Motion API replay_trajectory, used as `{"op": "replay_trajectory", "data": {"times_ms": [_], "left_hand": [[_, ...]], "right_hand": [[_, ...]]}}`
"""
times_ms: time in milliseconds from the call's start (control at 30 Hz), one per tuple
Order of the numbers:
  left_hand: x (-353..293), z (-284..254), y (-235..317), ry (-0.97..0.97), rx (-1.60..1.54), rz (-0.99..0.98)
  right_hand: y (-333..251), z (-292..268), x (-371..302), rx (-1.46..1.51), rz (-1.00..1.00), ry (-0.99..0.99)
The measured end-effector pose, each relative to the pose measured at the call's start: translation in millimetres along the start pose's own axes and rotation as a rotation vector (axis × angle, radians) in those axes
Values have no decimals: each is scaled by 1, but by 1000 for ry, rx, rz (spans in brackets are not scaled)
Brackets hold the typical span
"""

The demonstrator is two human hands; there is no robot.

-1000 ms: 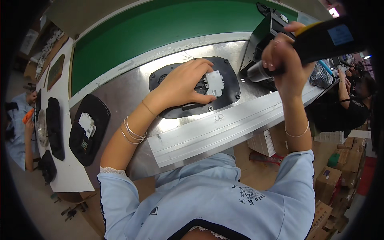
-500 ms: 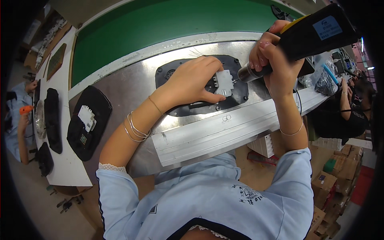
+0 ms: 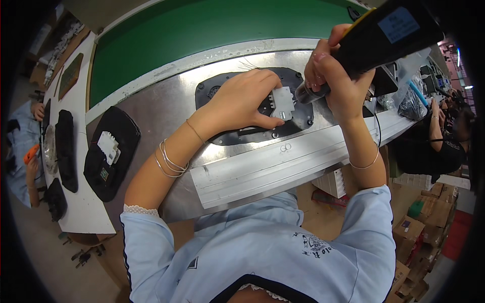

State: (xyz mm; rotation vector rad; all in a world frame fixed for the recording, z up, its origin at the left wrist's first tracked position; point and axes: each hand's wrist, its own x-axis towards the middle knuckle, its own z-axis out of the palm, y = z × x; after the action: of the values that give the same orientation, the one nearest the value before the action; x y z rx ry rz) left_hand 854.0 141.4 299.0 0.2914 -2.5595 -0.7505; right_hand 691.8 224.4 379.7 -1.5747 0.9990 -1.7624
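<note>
My left hand [image 3: 242,98] grips a white plastic block [image 3: 282,103], thumb on its near side and fingers at its far side. Under the block lies a black oval panel [image 3: 301,117], flat on the metal work surface, its middle partly hidden by my left hand. My right hand [image 3: 339,83] is wrapped round the handle of a black and yellow power screwdriver [image 3: 379,45]. The tool's dark round nose points left and down at the block's right edge; whether its bit touches there I cannot tell.
Left of the panel is another black panel [image 3: 121,134] carrying a white block. A white metal rail [image 3: 262,177] runs along the near edge, and a green belt [image 3: 202,30] lies beyond. One co-worker holds an orange tool [image 3: 31,153] at far left; another person [image 3: 429,151] is at right.
My right hand and the power screwdriver have shifted slightly left and away from me. My left hand stays on the white block. The co-worker's orange tool has dropped lower.
</note>
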Motion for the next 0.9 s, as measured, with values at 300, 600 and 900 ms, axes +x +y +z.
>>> {"op": "replay_trajectory", "data": {"times_ms": [300, 600, 900], "left_hand": [[1, 3, -3, 78, 25, 67], [-1, -2, -1, -13, 22, 11], [-1, 3, -1, 80, 10, 48]], "right_hand": [[1, 6, -2, -65, 33, 86], [-60, -58, -6, -248, -197, 177], [-51, -101, 3, -245, -191, 330]]}}
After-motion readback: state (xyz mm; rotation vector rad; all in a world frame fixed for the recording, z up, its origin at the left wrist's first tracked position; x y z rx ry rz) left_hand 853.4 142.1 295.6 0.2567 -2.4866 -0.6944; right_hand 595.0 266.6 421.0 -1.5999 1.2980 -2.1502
